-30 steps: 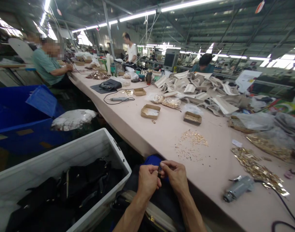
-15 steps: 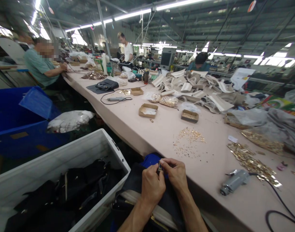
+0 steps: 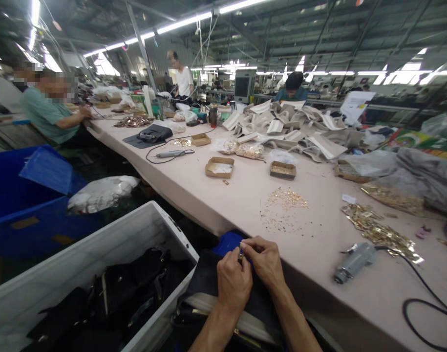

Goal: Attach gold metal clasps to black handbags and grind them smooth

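Observation:
A black bag [image 3: 204, 278] with a pale band and gold zips lies under my forearms at the table's near edge. Over it my left hand [image 3: 235, 281] is closed around a small metal fitting [image 3: 241, 253], most of which the fingers hide. The fingertips of my right hand [image 3: 263, 256] pinch the top of that same fitting. Whether the fitting is attached to the bag cannot be made out. Further right on the table lies a grey power screwdriver [image 3: 355, 263] with a black cord. Tiny gold pieces [image 3: 286, 199] are scattered beyond my hands.
To my left stands a white bin [image 3: 160, 215] holding black bags; behind it is a blue bin [image 3: 36, 215]. Gold plates [image 3: 380, 232] lie at the right. Cardboard trays [image 3: 219, 167] and a pile of beige straps [image 3: 292, 124] sit further back. A co-worker [image 3: 51, 110] sits at far left.
The camera view has shifted slightly, so the background sits further left. Both hands stay together at the metal fitting, with only a slight shift of the fingers.

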`<state>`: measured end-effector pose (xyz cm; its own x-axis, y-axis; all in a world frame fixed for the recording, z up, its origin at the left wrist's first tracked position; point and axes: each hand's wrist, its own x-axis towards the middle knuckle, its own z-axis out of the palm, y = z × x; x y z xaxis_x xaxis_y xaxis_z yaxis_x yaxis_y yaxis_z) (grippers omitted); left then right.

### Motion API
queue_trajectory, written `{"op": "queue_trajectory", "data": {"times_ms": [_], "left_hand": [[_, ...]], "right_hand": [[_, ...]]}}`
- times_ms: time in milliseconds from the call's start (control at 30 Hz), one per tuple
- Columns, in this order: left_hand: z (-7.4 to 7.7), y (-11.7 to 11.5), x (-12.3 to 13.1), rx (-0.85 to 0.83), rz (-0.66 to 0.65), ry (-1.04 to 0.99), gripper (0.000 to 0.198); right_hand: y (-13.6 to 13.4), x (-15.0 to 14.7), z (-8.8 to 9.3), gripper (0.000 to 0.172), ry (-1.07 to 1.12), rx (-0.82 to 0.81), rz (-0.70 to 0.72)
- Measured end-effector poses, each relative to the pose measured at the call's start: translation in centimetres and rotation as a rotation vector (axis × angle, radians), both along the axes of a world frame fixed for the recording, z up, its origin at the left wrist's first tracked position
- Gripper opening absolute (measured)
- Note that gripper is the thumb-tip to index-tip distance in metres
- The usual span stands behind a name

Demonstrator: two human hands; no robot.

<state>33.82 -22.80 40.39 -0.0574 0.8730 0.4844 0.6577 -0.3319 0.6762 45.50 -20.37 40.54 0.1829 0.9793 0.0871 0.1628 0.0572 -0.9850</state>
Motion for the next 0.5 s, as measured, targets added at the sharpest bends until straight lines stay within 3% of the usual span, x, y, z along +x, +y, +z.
{"op": "queue_trajectory", "data": {"times_ms": [167,367,500], "left_hand": [[-0.04,0.07,-0.02,0.024,-0.002,-0.019,0.023],[-0.26,-0.13,-0.15,0.038,-0.021,-0.053,0.022],[0.16,-0.34,-0.88,0.003,-0.119,-0.111,0.029]], "right_hand": [[-0.04,-0.10,0.04,0.019,-0.017,0.011,-0.007],[0.11,0.13,0.25,0.025,0.137,-0.068,0.034],[0.06,0.39,0.56,0.028,0.205,-0.085,0.034]]}}
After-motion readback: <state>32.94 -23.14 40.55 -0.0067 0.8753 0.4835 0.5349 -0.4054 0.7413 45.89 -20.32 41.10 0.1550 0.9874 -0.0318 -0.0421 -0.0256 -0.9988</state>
